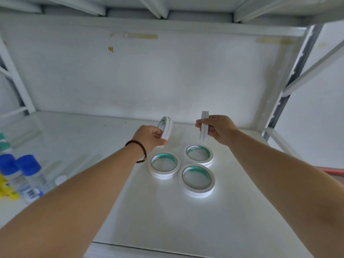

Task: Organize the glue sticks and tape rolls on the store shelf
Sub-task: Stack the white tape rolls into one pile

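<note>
Three white tape rolls with green inner rims lie flat on the white shelf [167, 220]: one at the left [164, 175], one behind it to the right [198, 161], one nearest me [197, 192]. My left hand [149, 136] grips a fourth tape roll [166, 127] upright and tilted, above the flat rolls. A fifth tape roll [204, 125] stands on edge in the air, pinched by my right hand [217, 129]. Glue sticks with blue caps [28, 164] stand at the far left.
Yellow-capped items [7, 192] and green-capped ones [3, 144] crowd the left edge beside the glue sticks. The white back panel [149, 81] closes the shelf behind. A metal upright [290, 86] bounds the right side, and another shelf hangs overhead.
</note>
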